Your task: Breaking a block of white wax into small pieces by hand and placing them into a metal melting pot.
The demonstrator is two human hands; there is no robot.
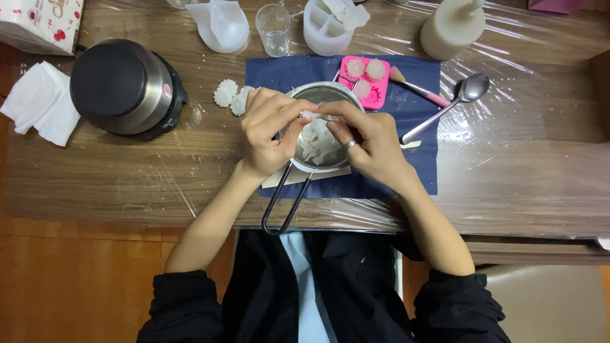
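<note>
Black sleeves [190,305] lie closest, bent arms reaching over the wooden tabletop [127,171]. Both hands meet above a small round metal pot with a black wire handle [318,95], so broken bits drop inside. Left hand [270,130] and right hand [372,143] each pinch one thin white wax piece [316,115] between curled fingertips. White flakes [318,146] fill the pot.

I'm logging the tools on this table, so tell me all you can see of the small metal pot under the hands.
The metal pot is small, round and shiny, with a dark wire loop handle pointing toward the person. It stands upright on a blue mat and holds white flakes. The left hand and right hand meet over its rim, pinching a white piece.
</note>
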